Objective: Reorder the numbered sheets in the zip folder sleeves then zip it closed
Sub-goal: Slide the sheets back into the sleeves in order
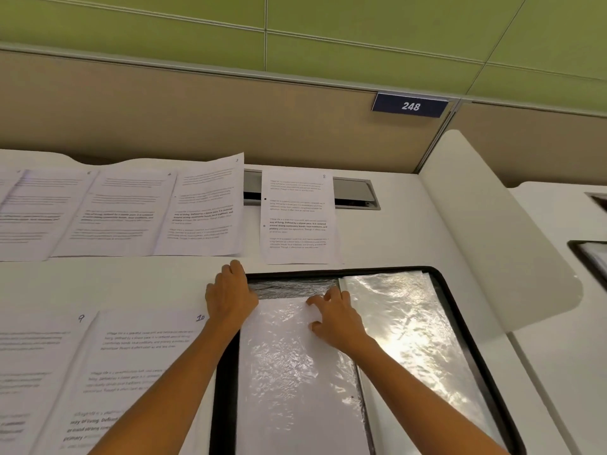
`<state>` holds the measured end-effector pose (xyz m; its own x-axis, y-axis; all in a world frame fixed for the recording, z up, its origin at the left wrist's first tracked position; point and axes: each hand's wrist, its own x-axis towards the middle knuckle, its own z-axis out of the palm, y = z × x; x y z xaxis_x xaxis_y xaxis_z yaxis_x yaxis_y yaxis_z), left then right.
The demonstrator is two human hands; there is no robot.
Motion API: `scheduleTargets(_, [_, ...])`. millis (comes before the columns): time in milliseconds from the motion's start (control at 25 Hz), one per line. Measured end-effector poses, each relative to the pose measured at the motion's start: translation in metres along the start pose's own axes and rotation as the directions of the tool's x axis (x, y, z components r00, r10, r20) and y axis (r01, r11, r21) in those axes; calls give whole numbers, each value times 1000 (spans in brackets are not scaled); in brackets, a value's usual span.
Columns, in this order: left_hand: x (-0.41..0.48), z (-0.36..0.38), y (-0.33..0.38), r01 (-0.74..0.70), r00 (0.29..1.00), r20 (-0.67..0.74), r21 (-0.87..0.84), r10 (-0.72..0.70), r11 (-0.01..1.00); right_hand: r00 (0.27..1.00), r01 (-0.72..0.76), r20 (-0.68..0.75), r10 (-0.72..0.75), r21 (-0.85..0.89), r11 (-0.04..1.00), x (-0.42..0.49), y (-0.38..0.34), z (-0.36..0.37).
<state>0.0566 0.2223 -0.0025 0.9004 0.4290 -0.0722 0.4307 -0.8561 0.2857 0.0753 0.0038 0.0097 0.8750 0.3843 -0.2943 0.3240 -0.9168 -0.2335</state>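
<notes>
A black zip folder (460, 310) lies open on the white desk, its shiny plastic sleeves showing. A white sheet (295, 372) sits partly inside the left sleeve, blank side up. My left hand (230, 293) presses on the folder's top left corner and the sleeve's edge. My right hand (338, 318) pinches the sheet's top right corner near the spine. Loose sheets lie around: number 2 (297, 216) just behind the folder, number 3 (203, 208) to its left, numbers 10 (141, 372) and 9 (36, 372) at the near left.
More overlapping printed sheets (82, 211) run along the back left. A grey cable hatch (356, 193) lies behind sheet 2. A white divider panel (492, 224) rises at the right, with another dark folder (591, 261) beyond it. A "248" sign (410, 106) hangs on the partition.
</notes>
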Motion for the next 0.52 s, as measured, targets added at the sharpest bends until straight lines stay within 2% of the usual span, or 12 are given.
scheduleTargets(80, [8,4,11,-29,997,-77,-29,27,999,1000,4,17,-6,90,996,10,10,-7])
scheduleTargets(160, [21,5,25,-42,993,-111,-89,32,995,999,9,-47,0,184,983,22,23,-17])
scheduleTargets(320, [52,11,50,-7,996,-91,-146,-6,989,972,99,-224,-71,116,988,42,65,-27])
scheduleTargets(400, [67,17,60,30,996,-73,-149,-41,988,963,137,-248,-104,122,983,40,90,-21])
scheduleTargets(520, [90,24,72,62,995,-71,-105,-69,993,971,114,-228,-76,158,981,22,125,-6])
